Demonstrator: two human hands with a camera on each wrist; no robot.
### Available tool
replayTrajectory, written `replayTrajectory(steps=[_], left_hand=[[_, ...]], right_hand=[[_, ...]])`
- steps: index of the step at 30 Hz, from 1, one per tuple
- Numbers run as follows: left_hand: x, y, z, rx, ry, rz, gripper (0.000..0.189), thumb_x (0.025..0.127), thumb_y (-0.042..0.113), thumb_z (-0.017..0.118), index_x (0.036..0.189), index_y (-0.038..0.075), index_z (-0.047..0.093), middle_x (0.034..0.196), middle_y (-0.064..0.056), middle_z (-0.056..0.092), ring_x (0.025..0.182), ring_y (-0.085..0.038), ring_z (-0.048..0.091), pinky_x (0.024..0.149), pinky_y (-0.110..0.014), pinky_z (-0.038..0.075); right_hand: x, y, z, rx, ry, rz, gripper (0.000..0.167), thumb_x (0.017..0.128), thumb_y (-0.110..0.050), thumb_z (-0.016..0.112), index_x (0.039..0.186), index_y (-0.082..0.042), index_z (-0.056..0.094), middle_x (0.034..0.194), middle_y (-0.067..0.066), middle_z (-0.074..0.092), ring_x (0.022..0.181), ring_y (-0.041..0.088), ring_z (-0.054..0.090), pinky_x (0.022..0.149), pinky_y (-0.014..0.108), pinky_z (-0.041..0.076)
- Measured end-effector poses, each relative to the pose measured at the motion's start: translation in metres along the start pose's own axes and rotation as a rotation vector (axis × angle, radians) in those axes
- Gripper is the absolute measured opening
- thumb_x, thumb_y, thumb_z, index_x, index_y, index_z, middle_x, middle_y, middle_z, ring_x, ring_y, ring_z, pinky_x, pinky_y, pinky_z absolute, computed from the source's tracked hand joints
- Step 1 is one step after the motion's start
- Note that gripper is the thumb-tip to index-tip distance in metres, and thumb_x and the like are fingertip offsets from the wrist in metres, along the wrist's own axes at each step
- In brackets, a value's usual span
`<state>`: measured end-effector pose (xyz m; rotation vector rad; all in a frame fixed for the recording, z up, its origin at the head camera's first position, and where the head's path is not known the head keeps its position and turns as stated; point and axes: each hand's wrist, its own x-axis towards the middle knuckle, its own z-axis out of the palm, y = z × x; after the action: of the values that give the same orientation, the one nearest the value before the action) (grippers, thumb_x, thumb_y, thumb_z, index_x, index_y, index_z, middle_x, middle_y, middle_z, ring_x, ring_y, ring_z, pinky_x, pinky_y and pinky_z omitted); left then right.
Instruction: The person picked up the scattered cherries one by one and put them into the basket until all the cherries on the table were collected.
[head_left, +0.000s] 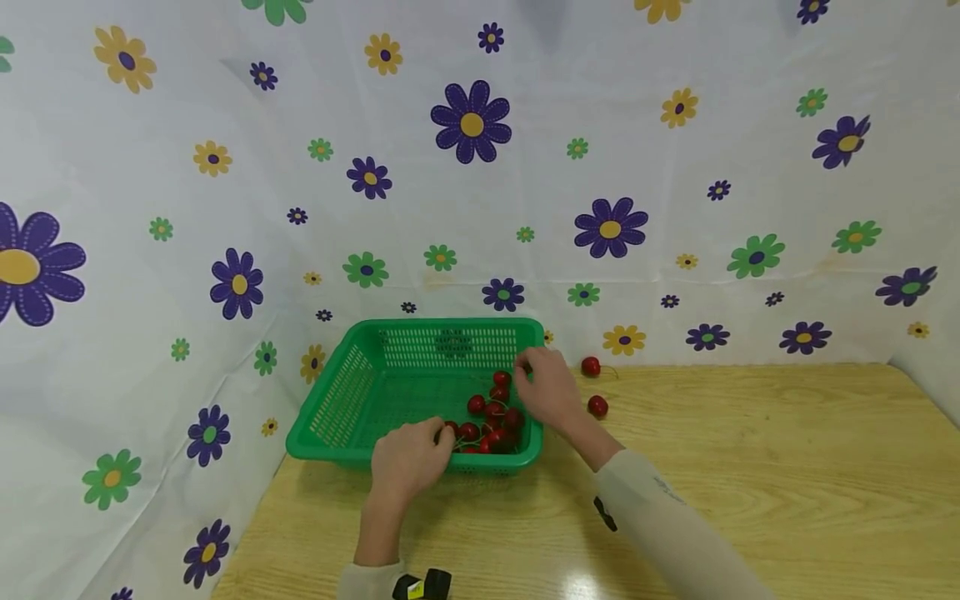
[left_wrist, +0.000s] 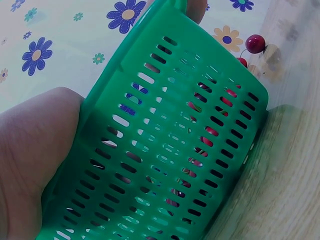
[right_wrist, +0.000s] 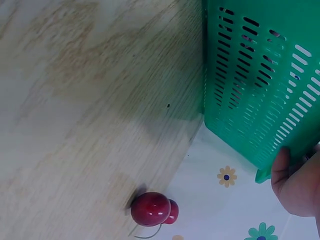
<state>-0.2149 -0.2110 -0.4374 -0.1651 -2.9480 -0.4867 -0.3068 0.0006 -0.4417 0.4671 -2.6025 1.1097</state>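
Note:
A green plastic basket (head_left: 412,392) with slotted walls holds several red cherries (head_left: 498,440), bunched toward its right end. My left hand (head_left: 411,457) grips the front rim, its fingers curled over to the inside close to the cherries. In the left wrist view the heel of that left hand (left_wrist: 37,150) lies along the rim, and its fingers are hidden behind the wall. At the right end, my right hand (head_left: 549,387) holds the rim. The right wrist view shows a digit of the right hand (right_wrist: 300,187) outside the wall; the other fingers are mostly hidden.
Two loose cherries lie on the wooden table (head_left: 735,467) right of the basket: one cherry (head_left: 591,367) with a stem near the back edge, another cherry (head_left: 597,406) nearer. A flower-printed white cloth (head_left: 540,192) hangs behind and at the left.

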Motion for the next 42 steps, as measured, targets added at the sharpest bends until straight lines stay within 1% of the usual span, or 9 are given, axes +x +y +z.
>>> replayTrajectory(steps=[5,9,15,20,25,31,35,38,42], left_hand=[[-0.001,0.0,0.002,-0.005,0.006,0.003,0.036,0.101,0.026,0.048,0.065,0.02,0.047,0.052,0.003,0.039,0.045,-0.016,0.039,0.047,-0.032,0.03],[-0.001,0.0,0.003,-0.002,0.012,0.01,0.037,0.101,0.026,0.048,0.064,0.02,0.047,0.051,0.003,0.038,0.044,-0.016,0.038,0.046,-0.031,0.029],[0.001,0.001,0.003,0.001,0.021,0.02,0.037,0.101,0.026,0.048,0.064,0.02,0.047,0.051,0.003,0.038,0.044,-0.016,0.038,0.046,-0.031,0.029],[0.002,0.001,0.002,0.008,0.014,0.016,0.036,0.101,0.027,0.048,0.066,0.02,0.049,0.052,0.003,0.04,0.044,-0.016,0.039,0.046,-0.031,0.03],[0.003,0.002,0.001,0.011,0.004,0.005,0.035,0.101,0.027,0.047,0.067,0.021,0.051,0.052,0.003,0.041,0.045,-0.016,0.04,0.047,-0.032,0.03],[0.004,0.0,0.002,0.004,0.013,0.005,0.037,0.101,0.026,0.049,0.064,0.019,0.046,0.051,0.003,0.036,0.044,-0.015,0.034,0.045,-0.03,0.025],[0.002,0.0,0.003,-0.006,0.017,0.016,0.038,0.1,0.026,0.048,0.064,0.019,0.044,0.051,0.004,0.035,0.043,-0.014,0.032,0.045,-0.03,0.024],[0.0,0.0,0.004,-0.015,0.012,0.014,0.038,0.1,0.027,0.048,0.063,0.019,0.043,0.051,0.004,0.034,0.044,-0.014,0.03,0.045,-0.029,0.023],[0.0,-0.001,0.005,-0.017,0.008,0.004,0.039,0.101,0.028,0.049,0.063,0.019,0.042,0.051,0.004,0.032,0.043,-0.013,0.027,0.045,-0.029,0.021]], right_hand=[[-0.008,0.004,-0.004,0.095,0.014,-0.025,0.014,0.094,-0.008,0.056,0.098,-0.002,0.068,0.101,0.012,0.064,0.095,0.028,0.058,0.085,0.042,0.051],[-0.016,0.009,-0.008,0.137,-0.002,-0.033,0.013,0.094,-0.007,0.055,0.099,-0.005,0.067,0.108,0.011,0.059,0.091,0.023,0.058,0.08,0.038,0.052],[-0.03,0.016,-0.022,0.16,-0.052,-0.038,0.015,0.098,-0.012,0.052,0.106,-0.008,0.065,0.123,0.01,0.053,0.066,0.017,0.051,0.059,0.03,0.045],[-0.039,0.026,-0.042,0.178,-0.071,0.036,0.02,0.097,-0.01,0.053,0.113,-0.002,0.062,0.12,0.014,0.057,0.071,0.016,0.05,0.064,0.029,0.046],[-0.048,0.042,-0.061,0.26,-0.066,0.169,0.021,0.098,-0.009,0.054,0.115,0.0,0.061,0.113,0.018,0.062,0.073,0.02,0.054,0.066,0.03,0.047],[-0.062,0.057,-0.075,0.326,-0.035,0.312,0.027,0.1,-0.014,0.052,0.121,0.0,0.059,0.119,0.019,0.062,0.089,0.024,0.057,0.073,0.03,0.048],[-0.071,0.063,-0.08,0.363,-0.019,0.381,0.029,0.1,-0.015,0.051,0.123,0.001,0.058,0.119,0.019,0.059,0.088,0.025,0.057,0.072,0.027,0.05],[-0.075,0.066,-0.082,0.372,-0.009,0.395,0.028,0.101,-0.014,0.051,0.123,0.002,0.057,0.118,0.019,0.059,0.084,0.025,0.057,0.068,0.026,0.05],[-0.076,0.064,-0.081,0.324,0.001,0.36,0.026,0.1,-0.013,0.052,0.121,0.001,0.058,0.116,0.018,0.06,0.09,0.025,0.056,0.073,0.029,0.048]])
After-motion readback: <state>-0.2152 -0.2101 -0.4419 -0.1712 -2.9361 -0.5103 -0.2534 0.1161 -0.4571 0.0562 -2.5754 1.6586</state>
